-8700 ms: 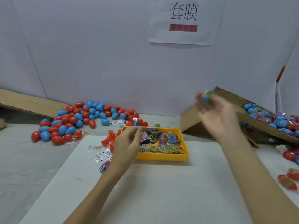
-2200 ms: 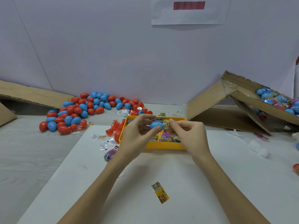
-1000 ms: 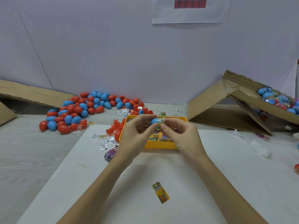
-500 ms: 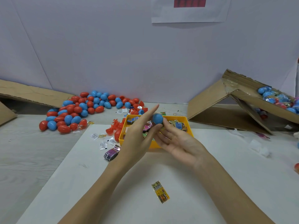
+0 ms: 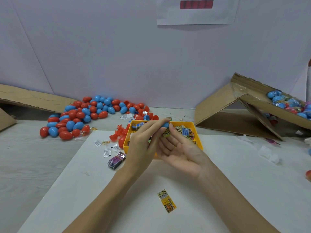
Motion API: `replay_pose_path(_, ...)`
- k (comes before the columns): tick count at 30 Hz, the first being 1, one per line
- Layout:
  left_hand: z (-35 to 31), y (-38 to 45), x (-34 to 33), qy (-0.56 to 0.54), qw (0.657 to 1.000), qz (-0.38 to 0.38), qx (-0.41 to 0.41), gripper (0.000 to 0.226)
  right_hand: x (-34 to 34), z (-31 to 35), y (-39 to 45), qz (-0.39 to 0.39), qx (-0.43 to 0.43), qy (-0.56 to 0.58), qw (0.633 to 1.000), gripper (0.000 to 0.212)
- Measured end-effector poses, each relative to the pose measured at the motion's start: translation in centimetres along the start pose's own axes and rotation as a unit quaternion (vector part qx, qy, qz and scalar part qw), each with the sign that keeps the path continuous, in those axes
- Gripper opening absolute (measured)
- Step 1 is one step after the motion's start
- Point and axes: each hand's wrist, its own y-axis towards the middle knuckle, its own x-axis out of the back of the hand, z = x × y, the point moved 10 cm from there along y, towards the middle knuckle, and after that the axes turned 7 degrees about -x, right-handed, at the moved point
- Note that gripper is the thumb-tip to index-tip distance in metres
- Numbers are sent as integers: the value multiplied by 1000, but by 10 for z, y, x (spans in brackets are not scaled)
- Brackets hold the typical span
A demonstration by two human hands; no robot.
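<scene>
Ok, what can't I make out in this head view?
- Blue egg: mostly covered by the left hand; only its tip shows.
- Printed wrap on it: text too small to read.
- Right hand: fingertips hidden behind the left hand, so its grip is unclear.
- Wall sign: cut off by the top edge.
- Wrapped eggs in the cardboard box: cut off by the right edge.

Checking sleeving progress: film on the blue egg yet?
Partly on: printed film wraps the lower part of the blue egg; its tip is bare.

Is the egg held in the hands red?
No, the plastic egg that the left hand pinches is blue, with a yellow printed sleeve round its lower part.
</scene>
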Motion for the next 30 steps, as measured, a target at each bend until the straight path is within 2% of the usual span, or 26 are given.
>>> replay_pose_path(10,-2,-1,2,-2,1000,-24,5,25,1,-2,1,-7,0,-7,1000,48)
replay_pose_path(13,-4,1,2,-18,1000,-13,18,25,-1,5,0,-2,25,-29,999,49)
replay_pose_path(15,-3,3,-1,-43,998,17,35,26,-2,14,-3,-10,63,-82,995,45)
replay_pose_path(18,3,5,-4,-38,997,58,37,33,1,33,-11,-58,152,-208,964,34)
replay_pose_path(22,2,6,-7,-5,996,89,12,46,-3,50,-25,-132,257,-377,880,36)
replay_pose_path(25,-2,5,-11,13,995,97,-10,46,-1,53,-27,-167,286,-406,851,38)
replay_pose_path(30,-7,4,-5,52,997,56,-19,41,1,58,-31,-216,328,-437,809,37)
